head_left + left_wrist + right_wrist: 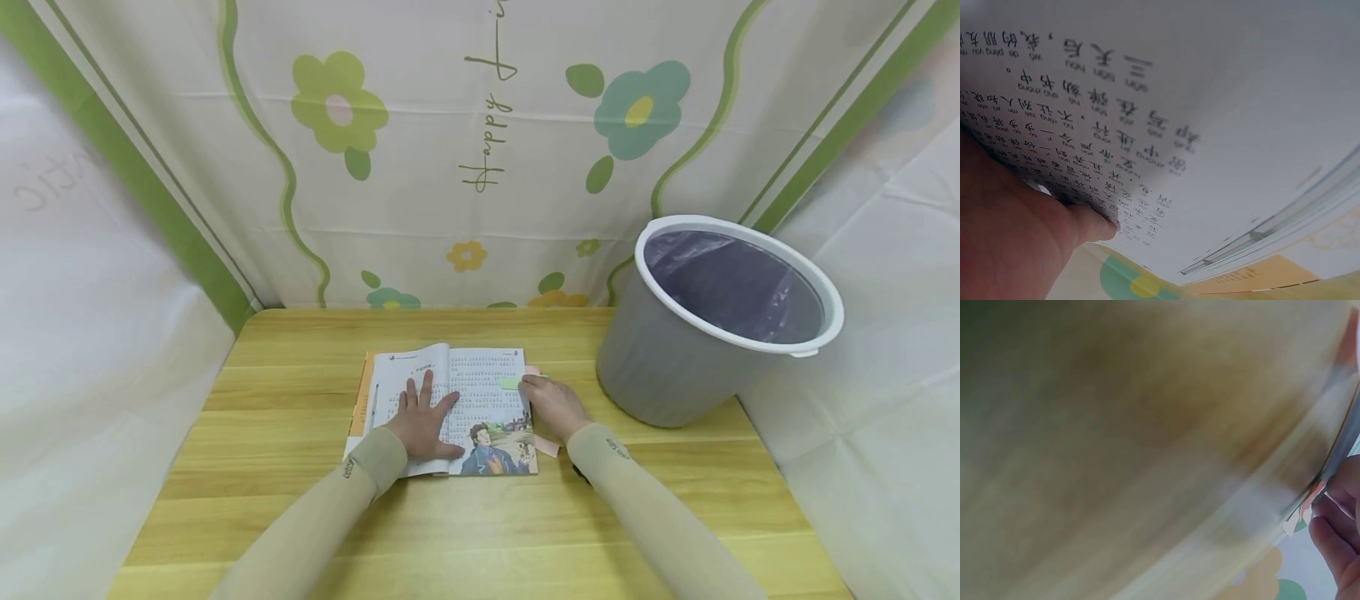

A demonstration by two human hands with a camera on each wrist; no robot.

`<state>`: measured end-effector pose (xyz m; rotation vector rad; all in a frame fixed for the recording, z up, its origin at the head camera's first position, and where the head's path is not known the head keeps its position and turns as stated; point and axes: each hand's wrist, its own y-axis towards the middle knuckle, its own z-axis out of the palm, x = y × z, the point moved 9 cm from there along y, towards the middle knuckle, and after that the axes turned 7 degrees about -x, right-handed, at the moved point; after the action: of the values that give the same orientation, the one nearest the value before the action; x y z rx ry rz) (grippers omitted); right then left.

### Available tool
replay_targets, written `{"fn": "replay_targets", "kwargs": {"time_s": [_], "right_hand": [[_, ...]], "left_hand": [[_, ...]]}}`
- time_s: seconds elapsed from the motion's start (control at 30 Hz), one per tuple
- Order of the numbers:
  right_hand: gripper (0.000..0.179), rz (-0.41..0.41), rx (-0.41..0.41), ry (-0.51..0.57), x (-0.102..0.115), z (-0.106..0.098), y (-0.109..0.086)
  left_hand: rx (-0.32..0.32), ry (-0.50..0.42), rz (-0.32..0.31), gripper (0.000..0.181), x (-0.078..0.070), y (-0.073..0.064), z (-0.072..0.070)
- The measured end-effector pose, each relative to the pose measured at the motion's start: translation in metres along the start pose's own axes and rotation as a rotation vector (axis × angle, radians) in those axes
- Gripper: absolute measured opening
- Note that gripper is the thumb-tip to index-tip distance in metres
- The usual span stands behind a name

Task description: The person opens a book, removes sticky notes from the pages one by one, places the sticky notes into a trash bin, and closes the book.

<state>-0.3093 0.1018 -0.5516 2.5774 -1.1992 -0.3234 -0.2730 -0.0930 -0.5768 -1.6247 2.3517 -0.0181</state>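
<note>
An open book with printed text and a coloured picture of a person lies on the wooden table. My left hand is spread flat over the left page, its thumb reaching across the fold. At the book's right edge, the curled fingers of my right hand grip the page edge beside a green sticky note. Pink paper sticks out from under that side. In the left wrist view, the page's text fills the upper left above the left hand. Right-hand fingers meet the book's edge in the right wrist view.
A grey bin with a white rim and a dark liner stands at the table's back right. The wooden table reaches a flower-printed curtain behind. White fabric hangs at both sides.
</note>
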Motion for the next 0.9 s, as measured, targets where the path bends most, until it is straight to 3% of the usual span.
{"fn": "replay_targets", "kwargs": {"time_s": [0.37,0.9], "right_hand": [[0.028,0.026,0.017,0.015,-0.0052,0.0028,0.0040],[0.025,-0.075,0.006,-0.053,-0.0082,-0.0053,0.0064]], "left_hand": [[0.011,-0.013,-0.012,0.104,0.0010,-0.0003,-0.0002],[0.016,-0.028,-0.012,0.103,0.0005,-0.0018,-0.0025]]}}
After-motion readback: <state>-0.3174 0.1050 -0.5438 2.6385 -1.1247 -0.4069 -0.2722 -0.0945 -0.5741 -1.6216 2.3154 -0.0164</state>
